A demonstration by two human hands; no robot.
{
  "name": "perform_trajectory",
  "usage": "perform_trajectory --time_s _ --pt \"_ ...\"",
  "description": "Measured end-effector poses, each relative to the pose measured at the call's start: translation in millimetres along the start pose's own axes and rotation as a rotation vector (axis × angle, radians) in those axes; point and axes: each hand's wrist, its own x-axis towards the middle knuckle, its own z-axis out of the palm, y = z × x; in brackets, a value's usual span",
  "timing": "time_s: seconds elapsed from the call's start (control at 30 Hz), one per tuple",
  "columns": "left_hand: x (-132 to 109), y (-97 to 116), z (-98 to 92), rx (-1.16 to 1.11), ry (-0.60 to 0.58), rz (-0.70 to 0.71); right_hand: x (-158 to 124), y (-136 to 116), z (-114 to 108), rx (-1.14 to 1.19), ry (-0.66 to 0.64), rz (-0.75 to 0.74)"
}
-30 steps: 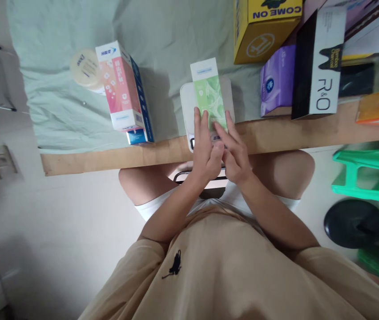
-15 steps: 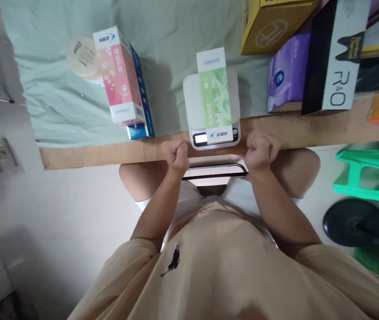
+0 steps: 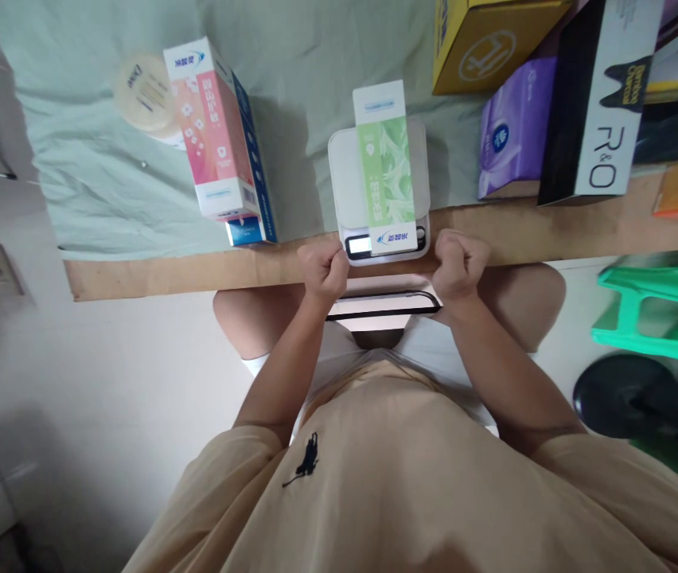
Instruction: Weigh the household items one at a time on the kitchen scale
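A white kitchen scale (image 3: pixel 344 187) with a lit display sits near the front edge of the table. Across its platform lies a green and white box (image 3: pixel 387 171), its near end covering part of the control strip. My left hand (image 3: pixel 322 268) is a closed fist at the table edge, close to the scale's left front corner. On the other side, my right hand (image 3: pixel 460 263) is also a fist, just off the right front corner. Nothing shows in either fist.
A pink box (image 3: pixel 213 143) stands against a blue box (image 3: pixel 249 231) on the left, beside a round pale tub (image 3: pixel 143 91). To the right are a yellow carton (image 3: pixel 488 52), a purple tissue pack (image 3: pixel 512 135) and a black-and-white box (image 3: pixel 605 119). A green stool (image 3: pixel 625 306) stands beyond the table edge.
Both fists have shifted inward, nearer the scale. The scale and the boxes keep their places; the view has tilted slightly.
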Motion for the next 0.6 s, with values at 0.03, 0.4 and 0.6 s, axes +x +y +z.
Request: perform_trajectory --time_s 0.03,0.4,0.6 --pt "0.4 -0.3 0.3 0.004 0.005 0.001 1.9 -1.4 0.1 -0.004 -0.013 0.001" --pt "0.8 1.5 0.6 0.009 0.063 -0.002 7.0 -9.7 0.1 -0.041 -0.079 -0.027" --pt "-2.0 -3.4 3.3 0.010 0.149 -0.045 4.1 -2.0 -4.5 -0.056 -0.074 -0.025"
